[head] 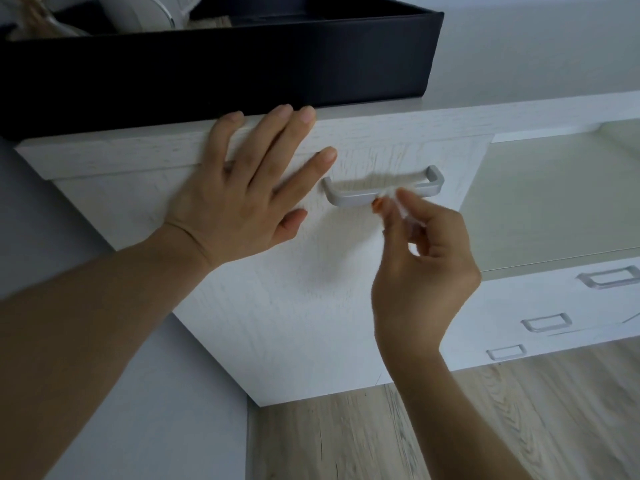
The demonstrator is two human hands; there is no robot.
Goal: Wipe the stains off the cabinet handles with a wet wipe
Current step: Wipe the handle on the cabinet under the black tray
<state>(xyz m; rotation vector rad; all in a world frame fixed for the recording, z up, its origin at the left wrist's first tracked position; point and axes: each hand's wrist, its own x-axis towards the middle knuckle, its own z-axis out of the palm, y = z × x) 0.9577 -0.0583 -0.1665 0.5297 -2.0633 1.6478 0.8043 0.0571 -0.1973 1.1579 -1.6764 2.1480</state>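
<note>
Against the grey wall, white cabinet [304, 306] fills mid-frame, black tray [242, 64] on its top, wood floor [450, 427] below. Left hand [242, 188] lies flat on the drawer front near the top edge, fingers straight and spread, gripping nothing, looks like bracing. Right hand [426, 265] has thumb and fingertips pinched on a small bunched wet wipe [389, 195], blurred, so its exact shape can't be told. Wipe touches the silver handle [349, 199] on its front bar near the middle; orange stain [376, 205] sits just at the wipe's lower left edge. Handle lies just right of the left fingertips, between both hands. Judgement: wipe is light, soft, limp, damp, possibly slippery; best pinched bunched as a pad. Handle looks stiff, fixed. Three more handles [547, 322] on lower drawers, far right, well apart from both hands.
</note>
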